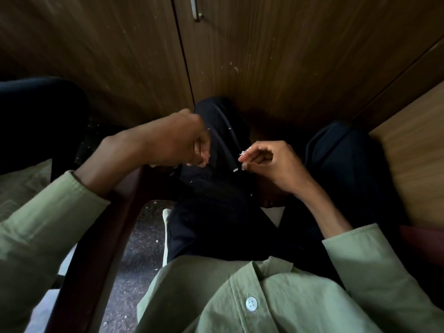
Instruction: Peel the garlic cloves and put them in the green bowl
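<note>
I see no whole clove or green bowl; only a white peel scrap [243, 153] pinched at my right hand [269, 164], which may hide a clove. My left hand [185, 143] has curled fingers with pale flecks at the tips; I cannot tell if it holds anything. Both hang over my dark trousers [216, 193], facing wooden cabinet doors [264, 56].

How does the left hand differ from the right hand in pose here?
The left hand shows its back, fingers curled downward; the right hand shows its thumb side, fingers bent toward the left. The left hand is higher, the right hand lower. Both hover over the dark trousers, with pale peel bits on the fingertips.
</note>
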`<state>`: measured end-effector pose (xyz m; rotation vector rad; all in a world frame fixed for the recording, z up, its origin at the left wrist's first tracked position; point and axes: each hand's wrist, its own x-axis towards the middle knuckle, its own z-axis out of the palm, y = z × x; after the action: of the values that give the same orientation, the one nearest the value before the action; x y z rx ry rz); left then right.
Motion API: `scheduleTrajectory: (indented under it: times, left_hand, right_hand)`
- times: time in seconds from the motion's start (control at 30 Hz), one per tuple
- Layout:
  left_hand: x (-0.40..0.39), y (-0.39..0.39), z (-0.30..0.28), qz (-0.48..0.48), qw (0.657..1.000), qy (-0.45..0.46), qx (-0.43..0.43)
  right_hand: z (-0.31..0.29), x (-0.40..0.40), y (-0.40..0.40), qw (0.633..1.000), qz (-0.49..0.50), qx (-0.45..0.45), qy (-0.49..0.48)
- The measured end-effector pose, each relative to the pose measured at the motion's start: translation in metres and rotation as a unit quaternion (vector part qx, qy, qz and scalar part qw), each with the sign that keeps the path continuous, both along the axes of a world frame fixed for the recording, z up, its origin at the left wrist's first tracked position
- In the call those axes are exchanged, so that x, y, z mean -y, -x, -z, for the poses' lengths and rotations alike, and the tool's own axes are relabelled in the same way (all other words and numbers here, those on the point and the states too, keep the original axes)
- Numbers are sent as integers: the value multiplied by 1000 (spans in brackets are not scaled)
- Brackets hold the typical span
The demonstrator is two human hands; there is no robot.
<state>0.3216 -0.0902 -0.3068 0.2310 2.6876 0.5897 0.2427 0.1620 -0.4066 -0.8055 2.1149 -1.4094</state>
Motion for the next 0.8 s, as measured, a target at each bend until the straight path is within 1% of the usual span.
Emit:
scheduleTrajectory:
  times: [0.1,0.23,0.4,0.5,0.57,0.7,0.8]
  left_hand:
    - [5,7,-3,-28,999,-2,-22]
    - [7,20,3,-52,997,18,-60]
    - [10,38,13,-38,994,50,-88]
    - [13,50,16,-35,995,58,-79]
    - [15,57,16,-28,995,66,-64]
    - [18,65,23,-16,995,91,-46]
    - [16,67,25,-7,993,103,-57]
  right_hand:
    - [1,3,-8,1000,-8,-5,-5]
    - [2,8,-13,999,-10,-27,-29]
    - [1,13,-20,994,-9,-89,-61]
    - [1,14,-18,993,-9,-96,-71]
    - [2,13,-17,995,-1,-75,-71]
    - [-3,2,-8,998,47,41,-27]
    - [-15,-15,-3,994,4,102,-30]
